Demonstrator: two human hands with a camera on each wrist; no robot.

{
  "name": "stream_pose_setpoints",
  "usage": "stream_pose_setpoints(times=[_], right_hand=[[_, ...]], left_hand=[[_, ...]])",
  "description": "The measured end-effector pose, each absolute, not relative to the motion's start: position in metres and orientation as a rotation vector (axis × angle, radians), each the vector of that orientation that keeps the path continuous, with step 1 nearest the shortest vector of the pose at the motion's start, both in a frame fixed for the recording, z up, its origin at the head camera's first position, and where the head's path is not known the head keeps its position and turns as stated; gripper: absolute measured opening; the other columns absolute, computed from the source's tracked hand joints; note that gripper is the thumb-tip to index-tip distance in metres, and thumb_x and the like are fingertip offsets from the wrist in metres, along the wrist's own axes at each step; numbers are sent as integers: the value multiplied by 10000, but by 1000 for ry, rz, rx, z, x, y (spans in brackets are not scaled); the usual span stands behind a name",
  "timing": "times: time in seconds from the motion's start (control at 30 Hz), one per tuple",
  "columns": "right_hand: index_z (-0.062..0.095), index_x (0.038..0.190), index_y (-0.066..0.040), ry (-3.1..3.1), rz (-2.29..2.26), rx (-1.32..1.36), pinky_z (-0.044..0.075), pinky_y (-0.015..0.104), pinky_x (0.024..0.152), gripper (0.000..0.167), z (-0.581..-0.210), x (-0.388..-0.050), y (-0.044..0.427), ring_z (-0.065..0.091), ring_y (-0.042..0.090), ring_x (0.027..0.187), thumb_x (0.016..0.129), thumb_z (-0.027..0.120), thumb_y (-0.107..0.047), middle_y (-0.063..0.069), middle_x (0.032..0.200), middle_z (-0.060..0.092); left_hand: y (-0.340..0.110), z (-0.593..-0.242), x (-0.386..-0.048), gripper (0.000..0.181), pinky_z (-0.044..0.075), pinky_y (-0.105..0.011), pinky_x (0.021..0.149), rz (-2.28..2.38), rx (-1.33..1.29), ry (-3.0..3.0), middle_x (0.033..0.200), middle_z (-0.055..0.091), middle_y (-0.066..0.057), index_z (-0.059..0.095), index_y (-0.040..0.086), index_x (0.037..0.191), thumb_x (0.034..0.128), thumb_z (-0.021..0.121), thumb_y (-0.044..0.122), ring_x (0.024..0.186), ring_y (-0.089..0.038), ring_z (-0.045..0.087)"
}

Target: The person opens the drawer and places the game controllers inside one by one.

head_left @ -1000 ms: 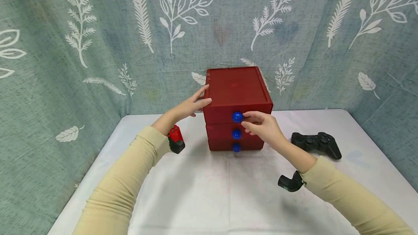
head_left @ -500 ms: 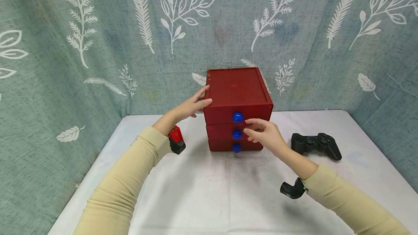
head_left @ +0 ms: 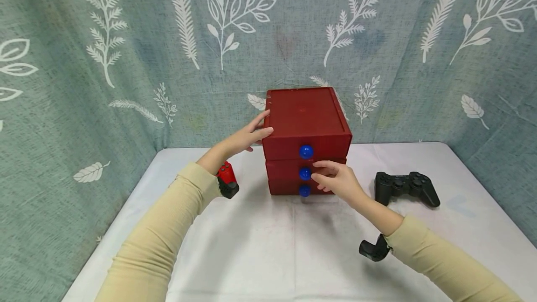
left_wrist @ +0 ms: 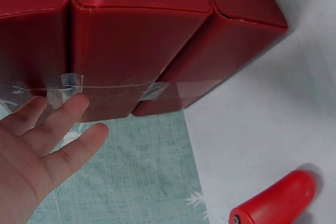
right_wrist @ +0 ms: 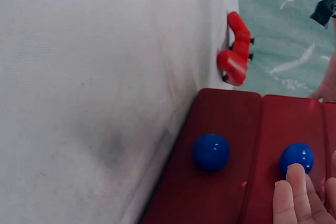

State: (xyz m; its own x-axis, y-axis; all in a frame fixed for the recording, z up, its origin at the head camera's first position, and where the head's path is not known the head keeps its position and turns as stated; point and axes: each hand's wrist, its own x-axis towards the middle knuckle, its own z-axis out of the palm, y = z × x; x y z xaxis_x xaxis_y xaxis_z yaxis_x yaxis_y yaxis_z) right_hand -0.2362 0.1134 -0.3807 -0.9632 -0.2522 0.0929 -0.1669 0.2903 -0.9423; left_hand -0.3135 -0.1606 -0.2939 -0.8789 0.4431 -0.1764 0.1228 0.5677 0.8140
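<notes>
Red drawers are parked mid-frame on the bench, left edge touched by the left hand, fingers kinda spread. The right hand is held just beside the middle knob, fingers parted; contact can't really be made out.

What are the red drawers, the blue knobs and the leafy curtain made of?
The red drawers look like smooth, slightly shiny plastic, going by their rounded, moulded-looking edges. The blue knobs are glossy, with small bright reflections: probably plastic, though painted wood is possible. The curtain seems to be matte woven cloth, because a fine threadlike texture shows around the white leaves.
</notes>
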Motion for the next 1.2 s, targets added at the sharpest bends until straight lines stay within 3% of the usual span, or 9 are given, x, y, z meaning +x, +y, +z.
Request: stream_pose_setpoints(times=[0.3, 0.47, 0.7, 1.03, 1.2], right_hand=[[580, 1186, -9, 2448, -1801, -421, 537, 393, 652, 375, -390, -236, 109, 629, 400, 728, 849, 651, -156, 176, 923, 663], [582, 1186, -8, 2452, -1792, -436, 533, 406, 653, 377, -394, -237, 107, 638, 368, 710, 848, 652, -160, 162, 909, 663], [582, 1192, -10, 2463, -1774, -411, 530, 332, 628, 379, -391, -234, 101, 648, 247, 650, 847, 655, -148, 164, 880, 656], [580, 1187, 6, 2523, -1775, -438, 525, 336, 608, 369, -390, -234, 92, 643, 328, 674, 842, 654, -106, 161, 827, 652], [595, 1153, 28, 2566, -1757, -424, 530, 397, 643, 323, -375, -226, 86, 621, 414, 737, 842, 637, -50, 208, 825, 639]], left_hand=[[-161, -293, -313, 653, 368, -521, 896, 1236, 459, 2443, 1511, 147, -26, 20, 498, 1419, 904, 418, 546, 1234, -330, 435], [-161, -294, -313, 647, 351, -547, 916, 1243, 459, 2436, 1516, 134, -29, 20, 498, 1419, 909, 416, 535, 1239, -338, 428], [-161, -294, -313, 642, 352, -542, 913, 1249, 460, 2423, 1521, 123, -24, 14, 510, 1413, 910, 411, 534, 1246, -337, 425], [-161, -295, -313, 645, 354, -531, 907, 1249, 462, 2426, 1519, 126, -21, 18, 506, 1415, 908, 415, 540, 1239, -339, 428], [-161, -294, -313, 648, 365, -508, 888, 1245, 465, 2430, 1516, 133, -21, 15, 503, 1417, 907, 413, 540, 1238, -337, 428]])
